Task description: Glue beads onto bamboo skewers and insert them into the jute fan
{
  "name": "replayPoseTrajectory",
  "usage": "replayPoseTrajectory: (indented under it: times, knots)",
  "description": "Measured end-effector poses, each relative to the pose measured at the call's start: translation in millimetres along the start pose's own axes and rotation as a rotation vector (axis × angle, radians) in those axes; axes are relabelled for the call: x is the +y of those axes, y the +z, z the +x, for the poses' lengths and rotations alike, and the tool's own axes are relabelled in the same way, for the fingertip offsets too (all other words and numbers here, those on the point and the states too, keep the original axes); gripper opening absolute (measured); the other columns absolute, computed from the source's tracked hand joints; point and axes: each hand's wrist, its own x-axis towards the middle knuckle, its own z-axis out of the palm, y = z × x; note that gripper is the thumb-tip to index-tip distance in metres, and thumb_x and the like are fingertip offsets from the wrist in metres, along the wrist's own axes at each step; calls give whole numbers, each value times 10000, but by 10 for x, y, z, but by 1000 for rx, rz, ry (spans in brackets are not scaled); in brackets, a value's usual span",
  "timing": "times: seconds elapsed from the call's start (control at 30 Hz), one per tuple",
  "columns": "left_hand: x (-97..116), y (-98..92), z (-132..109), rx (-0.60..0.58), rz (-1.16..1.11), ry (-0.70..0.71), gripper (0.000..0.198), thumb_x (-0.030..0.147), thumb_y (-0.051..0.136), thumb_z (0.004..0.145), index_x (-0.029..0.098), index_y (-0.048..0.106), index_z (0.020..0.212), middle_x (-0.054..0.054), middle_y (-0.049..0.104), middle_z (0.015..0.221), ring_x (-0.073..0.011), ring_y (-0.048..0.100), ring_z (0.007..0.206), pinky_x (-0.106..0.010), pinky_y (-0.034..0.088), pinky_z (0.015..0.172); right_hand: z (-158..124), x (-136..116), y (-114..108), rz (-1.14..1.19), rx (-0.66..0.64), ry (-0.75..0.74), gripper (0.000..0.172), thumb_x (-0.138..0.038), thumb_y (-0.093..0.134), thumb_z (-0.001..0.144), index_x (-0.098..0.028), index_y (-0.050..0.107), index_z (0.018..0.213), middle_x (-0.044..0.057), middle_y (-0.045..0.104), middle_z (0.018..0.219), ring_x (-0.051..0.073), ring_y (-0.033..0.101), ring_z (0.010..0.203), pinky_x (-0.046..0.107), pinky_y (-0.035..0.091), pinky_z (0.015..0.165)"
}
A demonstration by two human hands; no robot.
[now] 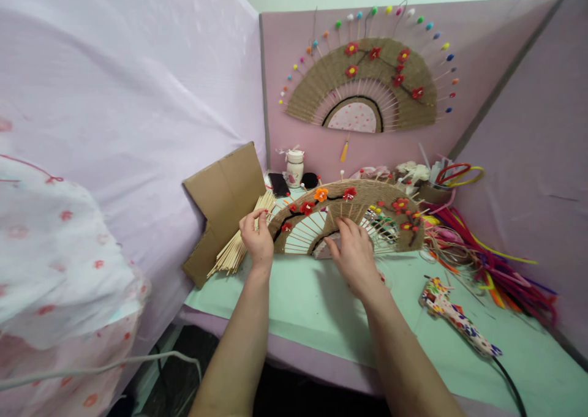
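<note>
A decorative fan (367, 191) made of thin sticks and brown twine, with red and orange flowers along a dark branch, stands on the table in front of me. My right hand (351, 251) grips its lower middle near the small half-round base, fingers over the sticks and thumb in front. At the fan's left end my left hand (256, 236) is raised with thumb and fingers pinched together. A tiny red spot shows at those fingertips, too small to name. Just behind that hand lies a bundle of thin wooden sticks (232, 255).
A glue gun (452, 319) with a black cord lies at right. Behind it are colourful pipe cleaners (500, 276) and a cup with scissors (452, 175). Cardboard (225, 202) leans at left, near a white jar (294, 169). A larger fan (312, 92) hangs on the back panel.
</note>
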Motion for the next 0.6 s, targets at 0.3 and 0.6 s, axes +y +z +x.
replayPoseTrajectory:
  times: [0.3,0.6]
  knots:
    - [-7,8,-1,15,1,14,163,303,590,888,201,717,885,-48,706,893,-191,607,959,-317,462,902,-4,-7,-5,2,-21,23,461,-327,545,931,-103,553,1334,182,568,1380,348,512,1202,453,442,940]
    - [-11,4,6,13,8,11,157,300,594,886,202,716,882,-47,708,896,-192,608,959,-320,464,903,-8,9,10,3,-4,12,467,-325,538,924,-86,556,1325,188,566,1381,355,511,1190,455,441,935]
